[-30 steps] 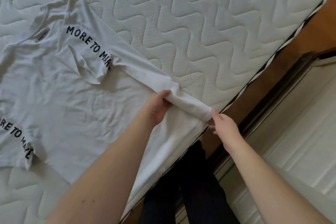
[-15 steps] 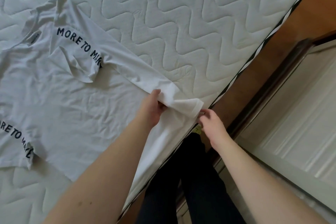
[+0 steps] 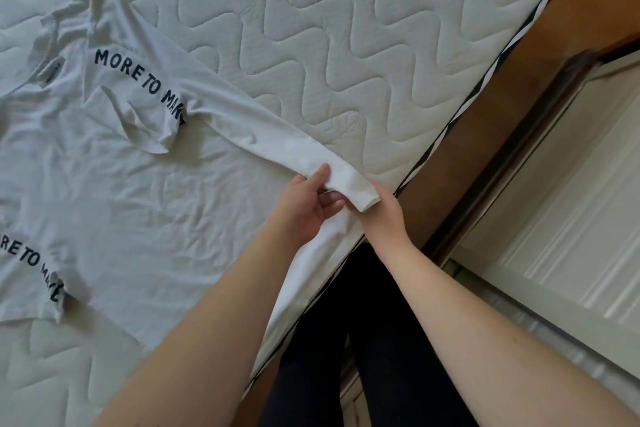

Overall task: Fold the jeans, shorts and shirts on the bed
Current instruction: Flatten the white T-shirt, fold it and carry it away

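Note:
A white T-shirt with dark lettering on both sleeves lies spread on the quilted white mattress, collar at the far left. Its right side is folded into a long narrow strip that runs toward the bed's near edge. My left hand pinches that strip between thumb and fingers near the hem. My right hand grips the hem corner just beside it, fingers tucked under the cloth. Part of the hem hangs over the mattress edge.
The mattress edge with black-and-white piping runs diagonally from upper right to lower middle. Beyond it are the brown wooden bed frame and a white panelled door. My dark trouser legs stand against the bed.
Both hands have closed in on the hem corner. The right hand has moved from the mattress edge up onto the cloth, and the folded strip now lies tighter and straighter.

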`<move>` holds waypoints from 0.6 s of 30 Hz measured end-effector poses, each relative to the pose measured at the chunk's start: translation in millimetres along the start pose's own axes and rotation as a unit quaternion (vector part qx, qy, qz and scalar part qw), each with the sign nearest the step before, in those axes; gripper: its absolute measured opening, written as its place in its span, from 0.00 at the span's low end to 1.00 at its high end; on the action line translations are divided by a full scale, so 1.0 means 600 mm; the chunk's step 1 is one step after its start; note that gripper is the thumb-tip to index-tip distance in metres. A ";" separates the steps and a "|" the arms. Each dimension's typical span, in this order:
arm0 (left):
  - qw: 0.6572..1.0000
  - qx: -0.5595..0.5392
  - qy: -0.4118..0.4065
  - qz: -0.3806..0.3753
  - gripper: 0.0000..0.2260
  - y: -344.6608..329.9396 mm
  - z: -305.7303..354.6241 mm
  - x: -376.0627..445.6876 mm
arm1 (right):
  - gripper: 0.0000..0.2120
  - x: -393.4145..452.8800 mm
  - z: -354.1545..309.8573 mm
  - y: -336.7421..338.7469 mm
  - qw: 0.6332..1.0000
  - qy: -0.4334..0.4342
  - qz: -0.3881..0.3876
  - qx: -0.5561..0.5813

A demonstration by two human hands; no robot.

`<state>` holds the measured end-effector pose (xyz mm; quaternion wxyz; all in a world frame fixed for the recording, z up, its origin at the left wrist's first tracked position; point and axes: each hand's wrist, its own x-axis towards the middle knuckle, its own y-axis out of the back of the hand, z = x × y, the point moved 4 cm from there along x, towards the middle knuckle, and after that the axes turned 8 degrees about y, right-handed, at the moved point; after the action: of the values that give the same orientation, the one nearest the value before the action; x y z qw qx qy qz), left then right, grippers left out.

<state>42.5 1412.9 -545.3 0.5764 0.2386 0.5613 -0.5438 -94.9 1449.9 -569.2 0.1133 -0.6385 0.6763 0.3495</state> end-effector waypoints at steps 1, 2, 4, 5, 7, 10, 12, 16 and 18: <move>1.000 0.001 -0.003 -0.003 0.06 0.002 0.002 -0.002 | 0.08 -0.001 0.002 0.003 0.999 -0.024 0.026 0.027; 1.000 0.001 -0.009 -0.004 0.06 0.004 0.003 -0.004 | 0.06 -0.004 0.002 0.008 0.998 -0.031 0.049 0.039; 1.000 0.011 -0.025 0.009 0.08 0.011 0.000 -0.006 | 0.04 -0.008 0.001 0.021 0.997 -0.024 0.076 0.001; 0.999 0.019 -0.035 0.026 0.08 0.016 -0.005 -0.006 | 0.03 -0.010 0.002 0.029 0.996 -0.024 0.086 -0.023; 0.995 0.043 -0.043 0.085 0.09 0.026 -0.022 -0.004 | 0.06 -0.016 0.008 0.047 0.991 -0.027 0.104 -0.076; 0.981 0.088 -0.025 0.171 0.09 0.043 -0.051 -0.002 | 0.04 -0.024 0.028 0.069 0.985 -0.023 0.098 -0.142; 0.970 0.131 -0.028 0.202 0.09 0.054 -0.063 -0.001 | 0.03 -0.026 0.032 0.071 0.977 -0.002 0.068 -0.202; 0.961 0.167 -0.041 0.217 0.09 0.057 -0.072 -0.004 | 0.05 -0.020 0.030 0.068 0.975 0.043 0.048 -0.213; 0.972 0.142 -0.038 0.183 0.11 0.053 -0.073 -0.004 | 0.13 -0.017 0.027 0.064 0.986 0.059 0.020 -0.156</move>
<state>54.5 1462.2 -564.9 0.6468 0.3961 0.4029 -0.5122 -134.4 1465.6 -562.2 -0.0350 -0.6542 0.6318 0.4142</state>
